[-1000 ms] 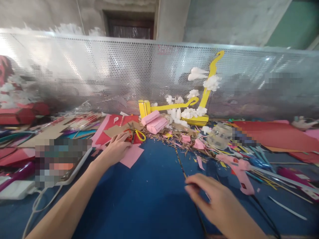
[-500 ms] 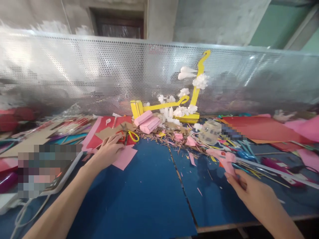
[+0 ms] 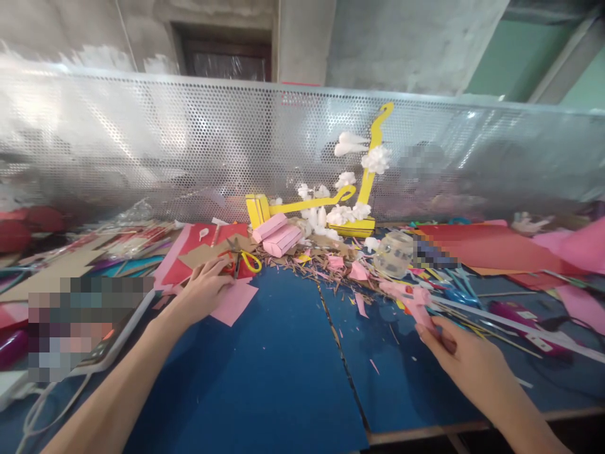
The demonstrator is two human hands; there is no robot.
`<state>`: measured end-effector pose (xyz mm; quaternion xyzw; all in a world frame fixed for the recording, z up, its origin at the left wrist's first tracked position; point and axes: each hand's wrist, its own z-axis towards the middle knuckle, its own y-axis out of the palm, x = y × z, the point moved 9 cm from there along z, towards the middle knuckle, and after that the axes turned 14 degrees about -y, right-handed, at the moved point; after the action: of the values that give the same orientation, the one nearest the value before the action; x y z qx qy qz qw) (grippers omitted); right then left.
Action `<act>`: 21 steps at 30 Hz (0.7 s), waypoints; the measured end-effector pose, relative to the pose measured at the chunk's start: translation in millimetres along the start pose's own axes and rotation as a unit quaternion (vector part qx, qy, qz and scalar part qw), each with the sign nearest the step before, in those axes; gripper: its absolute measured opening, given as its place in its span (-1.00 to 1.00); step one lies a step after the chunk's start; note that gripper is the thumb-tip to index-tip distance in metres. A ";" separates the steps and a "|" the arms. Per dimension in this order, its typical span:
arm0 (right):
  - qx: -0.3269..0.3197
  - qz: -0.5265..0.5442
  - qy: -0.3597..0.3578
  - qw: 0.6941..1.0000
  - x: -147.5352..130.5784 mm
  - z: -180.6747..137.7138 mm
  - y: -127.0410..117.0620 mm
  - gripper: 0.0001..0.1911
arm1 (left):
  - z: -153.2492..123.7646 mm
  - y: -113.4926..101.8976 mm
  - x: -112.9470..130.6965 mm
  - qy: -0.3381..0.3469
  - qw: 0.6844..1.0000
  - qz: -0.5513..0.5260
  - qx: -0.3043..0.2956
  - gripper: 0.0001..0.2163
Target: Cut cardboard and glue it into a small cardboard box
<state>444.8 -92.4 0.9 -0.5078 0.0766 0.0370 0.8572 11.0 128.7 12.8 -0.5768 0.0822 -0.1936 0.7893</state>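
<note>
My left hand (image 3: 202,291) rests on a pink paper sheet (image 3: 236,301) on the blue mat (image 3: 283,366). Its fingers are curled, with the tips at the red loop of a pair of scissors (image 3: 242,258) that has one red and one yellow handle. My right hand (image 3: 466,359) is at the right, fingers closed on the handle of a pink glue gun (image 3: 412,297) lying among paper scraps. A black cord runs off from the gun to the right.
A perforated metal screen (image 3: 189,151) closes the back. In front of it stand a yellow paper model with white cotton tufts (image 3: 350,202), pink boxes (image 3: 281,234) and a clear jar (image 3: 393,253). Red sheets (image 3: 496,249) lie right, a pixelated device (image 3: 80,315) left. The table's front edge (image 3: 449,427) is close.
My right hand moved from the middle of the mat to the right and closed on the pink glue gun. The left hand stayed by the scissors. The view shifted slightly.
</note>
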 end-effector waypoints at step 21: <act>-0.046 -0.001 0.105 0.993 24.2 -28.7 -24.8 -0.50 | -0.6 -1.4 1.6 -0.012 1.000 0.023 -0.005 -0.64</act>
<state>469.5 -129.8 4.7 -0.5479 0.1635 -0.0141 0.8203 11.9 127.2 14.0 -0.5813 0.0869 -0.1678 0.7914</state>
